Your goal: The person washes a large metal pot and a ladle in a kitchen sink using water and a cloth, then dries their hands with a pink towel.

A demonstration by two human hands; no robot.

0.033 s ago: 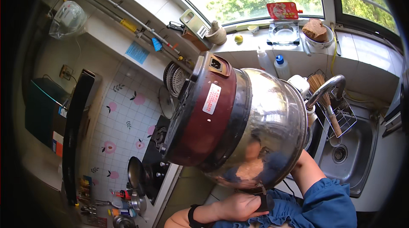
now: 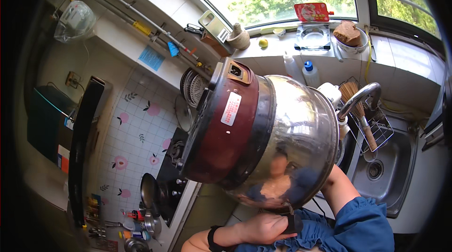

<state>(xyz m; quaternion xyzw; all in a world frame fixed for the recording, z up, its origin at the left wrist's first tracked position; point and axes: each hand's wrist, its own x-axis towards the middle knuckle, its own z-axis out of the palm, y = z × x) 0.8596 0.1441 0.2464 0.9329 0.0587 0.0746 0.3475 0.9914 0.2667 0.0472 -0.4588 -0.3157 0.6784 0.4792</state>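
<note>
A large electric cooking pot (image 2: 261, 139) is held up in front of me, tipped onto its side. Its dark red base with a power socket faces left, and its shiny steel bowl faces right. At the bowl's lower side, my left hand (image 2: 269, 228) is closed around the black handle (image 2: 295, 224). My right forearm (image 2: 340, 187) reaches up behind the bowl's right rim. The right hand itself is hidden by the pot, so its fingers do not show. The inside of the pot is out of sight.
To the right is a steel sink (image 2: 400, 181) with a curved faucet (image 2: 360, 96), a wire rack and a straw brush (image 2: 365, 122). Left of the pot lies a black stove (image 2: 174, 167) with a small pan (image 2: 148, 190). Bottles and a mortar (image 2: 239, 39) stand along the window side.
The pot has turned and shifted very slightly to the left. My left hand keeps its hold on the handle.
</note>
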